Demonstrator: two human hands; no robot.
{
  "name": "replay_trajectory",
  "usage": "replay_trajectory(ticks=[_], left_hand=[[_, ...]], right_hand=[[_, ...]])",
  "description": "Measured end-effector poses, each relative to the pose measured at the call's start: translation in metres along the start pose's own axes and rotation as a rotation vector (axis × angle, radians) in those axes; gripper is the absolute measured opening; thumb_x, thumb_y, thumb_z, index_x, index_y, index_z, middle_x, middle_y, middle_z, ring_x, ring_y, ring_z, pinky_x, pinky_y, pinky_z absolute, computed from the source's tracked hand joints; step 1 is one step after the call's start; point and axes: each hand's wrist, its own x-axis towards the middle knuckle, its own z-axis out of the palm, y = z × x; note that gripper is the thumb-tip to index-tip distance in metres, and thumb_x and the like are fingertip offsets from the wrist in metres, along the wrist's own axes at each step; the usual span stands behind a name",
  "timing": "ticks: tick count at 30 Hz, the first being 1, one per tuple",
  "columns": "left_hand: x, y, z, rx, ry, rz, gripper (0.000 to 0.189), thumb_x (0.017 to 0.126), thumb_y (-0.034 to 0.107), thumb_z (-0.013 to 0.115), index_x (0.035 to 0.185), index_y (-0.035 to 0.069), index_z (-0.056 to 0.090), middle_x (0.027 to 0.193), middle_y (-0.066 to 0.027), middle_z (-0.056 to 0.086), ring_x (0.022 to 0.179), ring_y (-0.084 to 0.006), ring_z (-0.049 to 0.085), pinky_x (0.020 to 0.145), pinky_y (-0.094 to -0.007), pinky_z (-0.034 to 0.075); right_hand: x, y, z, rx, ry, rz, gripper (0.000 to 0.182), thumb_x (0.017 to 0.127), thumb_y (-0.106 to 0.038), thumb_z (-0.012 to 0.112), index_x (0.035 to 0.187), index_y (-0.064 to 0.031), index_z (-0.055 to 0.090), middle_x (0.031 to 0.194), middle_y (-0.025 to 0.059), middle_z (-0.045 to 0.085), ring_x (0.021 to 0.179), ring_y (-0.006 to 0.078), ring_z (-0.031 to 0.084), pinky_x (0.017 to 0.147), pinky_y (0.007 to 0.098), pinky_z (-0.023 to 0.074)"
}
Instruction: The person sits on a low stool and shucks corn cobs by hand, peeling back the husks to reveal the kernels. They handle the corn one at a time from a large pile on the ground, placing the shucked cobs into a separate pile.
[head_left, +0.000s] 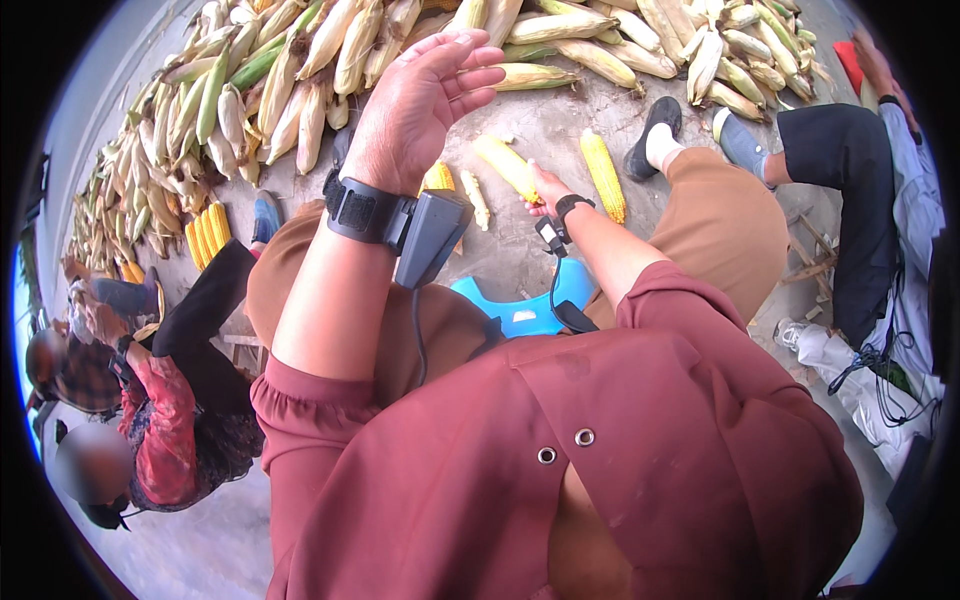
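My left hand (439, 94) is raised in front of me, fingers apart and loosely bent, with nothing in it. Beyond it lie unhusked ears of the corn heap. My right hand (549, 189) grips the near end of a husked yellow corn cob (506, 166), thumb on one side and fingers under it. To the right of that hand, another husked cob (603, 174) rests on the concrete floor. A thin, pale cob (475, 199) lies to the left, and beside it a yellow cob (437, 178) is partly hidden behind my left wrist.
A wide heap of corn ears in husks (277, 97) spreads across the far side. Several husked cobs (208, 234) lie side by side at the left. A blue plastic piece (529, 311) is between my legs. People sit close on both sides; a white sack (840, 367) lies right.
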Motion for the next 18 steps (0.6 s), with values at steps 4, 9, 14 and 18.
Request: replay_trajectory(ticks=[4,9,14,18], left_hand=[[0.002,0.000,0.003,-0.010,-0.002,-0.006,0.031,0.095,0.021,0.044,0.117,-0.001,0.051,0.104,-0.0116,0.062,0.090,-0.0183,0.062,0.080,-0.0296,0.052],[0.005,-0.002,0.004,-0.020,-0.011,-0.017,0.032,0.094,0.020,0.046,0.117,-0.001,0.050,0.104,-0.0117,0.062,0.090,-0.0182,0.062,0.079,-0.0292,0.052],[0.000,-0.003,0.002,-0.053,-0.019,-0.011,0.030,0.092,0.019,0.050,0.115,-0.002,0.051,0.100,-0.0120,0.062,0.088,-0.0179,0.063,0.078,-0.0289,0.053],[0.000,-0.001,0.014,-0.051,-0.021,-0.035,0.023,0.090,0.017,0.054,0.106,0.001,0.055,0.096,-0.0093,0.062,0.081,-0.0147,0.062,0.073,-0.0252,0.051]], right_hand=[[0.009,0.003,-0.006,-0.037,0.055,-0.030,0.059,0.088,-0.061,0.033,0.100,-0.0079,0.055,0.069,0.0082,0.058,0.048,0.0161,0.053,0.044,0.0308,0.0476],[0.010,0.001,-0.007,-0.080,0.073,-0.034,0.056,0.088,-0.059,0.034,0.104,-0.0086,0.053,0.071,0.0083,0.059,0.047,0.0167,0.054,0.043,0.0307,0.0478],[0.009,0.000,-0.003,-0.145,0.113,-0.028,0.053,0.088,-0.057,0.036,0.114,-0.0130,0.050,0.078,0.0066,0.059,0.047,0.0164,0.054,0.041,0.0298,0.0473],[0.013,0.004,-0.014,-0.152,0.072,-0.006,0.052,0.088,-0.058,0.036,0.114,-0.0142,0.049,0.079,0.0066,0.059,0.050,0.0160,0.056,0.042,0.0288,0.0464]])
